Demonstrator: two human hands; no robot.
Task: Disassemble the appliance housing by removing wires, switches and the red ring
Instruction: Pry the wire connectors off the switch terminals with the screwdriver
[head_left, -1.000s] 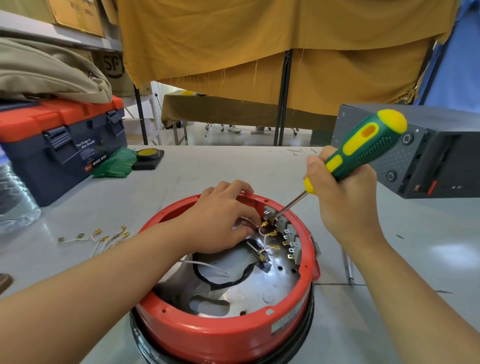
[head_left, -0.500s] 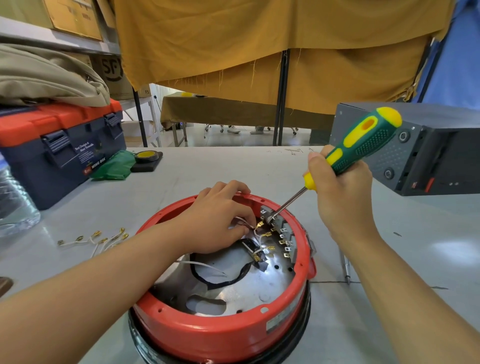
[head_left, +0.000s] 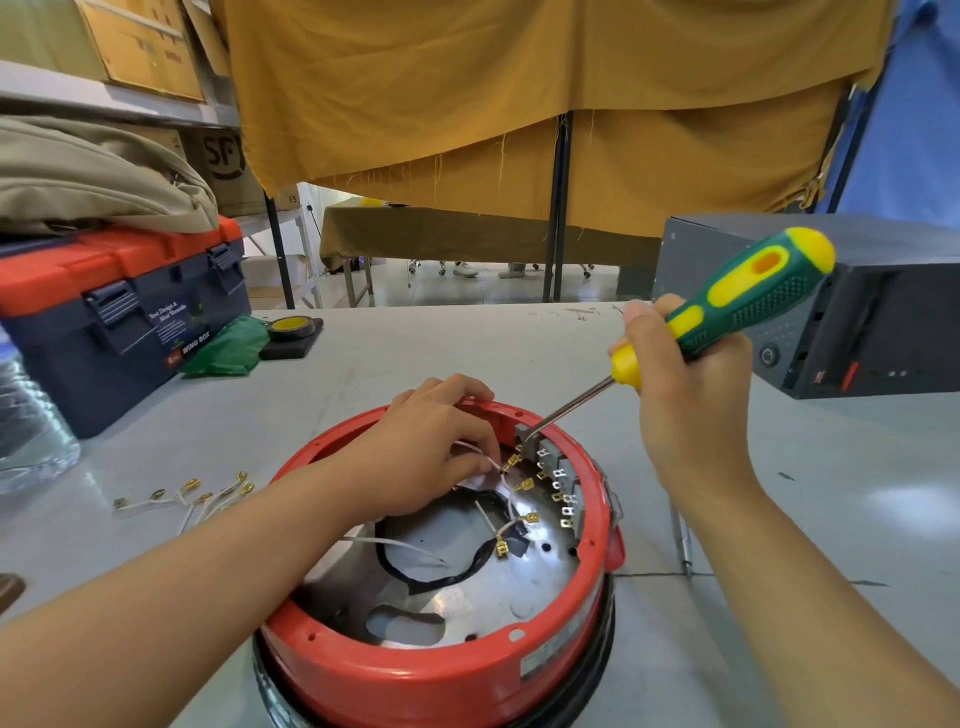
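Appliance housing (head_left: 441, 670): round, upturned on grey tabletop (head_left: 467, 353); red ring (head_left: 597, 545) around shiny metal base. Grey switches (head_left: 558, 473) line inner far-right wall; white wires (head_left: 511, 506) carry brass terminals. Left hand (head_left: 431, 452) pinches one wire. Right hand (head_left: 685, 395) grips green-yellow screwdriver (head_left: 737, 306), tip at topmost switch.

Round red-ringed housing (head_left: 441, 675) on the table — grey switches (head_left: 553, 467) along its inner right wall, loose white wires (head_left: 493, 512).
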